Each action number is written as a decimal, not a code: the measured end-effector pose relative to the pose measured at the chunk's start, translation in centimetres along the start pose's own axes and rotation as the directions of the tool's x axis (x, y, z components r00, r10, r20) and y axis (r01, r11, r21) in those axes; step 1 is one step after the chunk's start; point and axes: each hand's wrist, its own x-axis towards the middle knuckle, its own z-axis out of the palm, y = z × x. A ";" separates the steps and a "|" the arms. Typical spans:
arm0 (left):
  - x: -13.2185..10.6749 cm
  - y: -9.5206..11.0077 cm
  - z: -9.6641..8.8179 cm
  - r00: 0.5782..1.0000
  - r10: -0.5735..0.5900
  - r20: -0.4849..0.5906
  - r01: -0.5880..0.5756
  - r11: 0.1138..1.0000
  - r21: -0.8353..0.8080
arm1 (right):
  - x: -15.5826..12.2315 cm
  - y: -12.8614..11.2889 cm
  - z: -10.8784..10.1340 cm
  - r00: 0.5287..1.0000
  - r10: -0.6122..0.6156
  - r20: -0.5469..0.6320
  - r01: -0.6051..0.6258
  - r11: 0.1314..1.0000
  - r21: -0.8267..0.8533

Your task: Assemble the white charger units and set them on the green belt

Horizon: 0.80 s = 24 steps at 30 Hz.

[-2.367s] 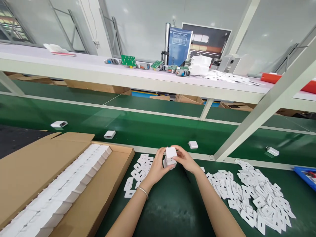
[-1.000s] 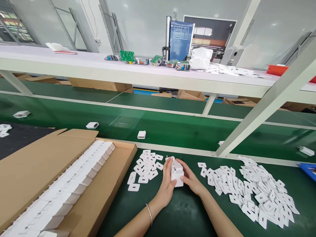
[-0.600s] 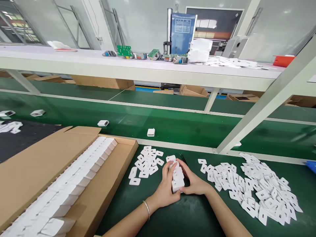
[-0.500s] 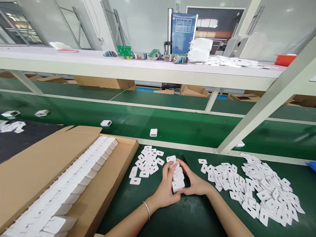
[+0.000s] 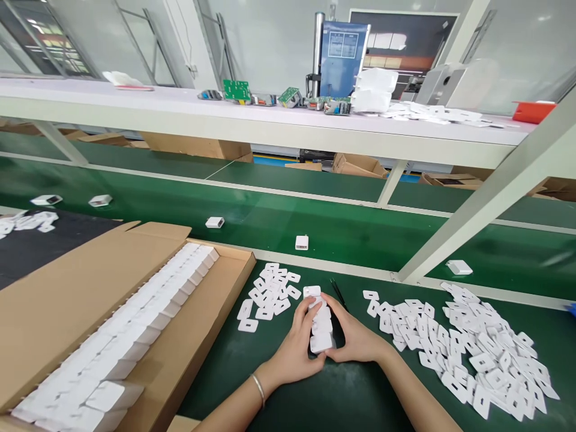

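My left hand (image 5: 292, 348) and my right hand (image 5: 357, 336) are closed round a short row of white plastic housings (image 5: 321, 327), one from each side. Fingertips press along the sides of the row, and both thumbs meet at its near end. A flat white plate with a slot (image 5: 312, 291) shows at the far end of the row. Just beyond my right hand lie dark tweezers (image 5: 339, 294). To the left of my hands is a small scatter of slotted white plates (image 5: 272, 291); a larger pile of white plates (image 5: 486, 348) spreads on the right.
An open cardboard box (image 5: 220, 318) at left holds long rows of white housings (image 5: 130, 342). Behind the bench runs a green belt (image 5: 252, 210) carrying spaced white units (image 5: 302, 242). A slanted post (image 5: 468, 216) supports the upper shelf (image 5: 270, 129), which bears circuit boards (image 5: 237, 90).
The white units on the belt have moved right, and one has come out from behind the slanted post. The view has shifted slightly. My hands keep their hold on the row.
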 end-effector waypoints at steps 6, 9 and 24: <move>-0.3 0.6 -0.6 1.000 0.004 0.023 -0.007 0.993 0.119 | -0.2 -0.3 -0.4 1.000 0.008 0.000 -0.008 0.999 -0.038; -0.5 0.6 -0.4 1.000 0.026 0.002 -0.026 0.986 0.162 | -0.4 -0.4 -0.5 1.000 0.016 0.018 -0.015 0.999 -0.050; -0.6 0.9 -1.1 0.999 0.014 -0.036 -0.005 0.975 0.222 | 7.7 -1.7 -2.5 0.991 0.037 -0.127 -0.059 0.984 -0.171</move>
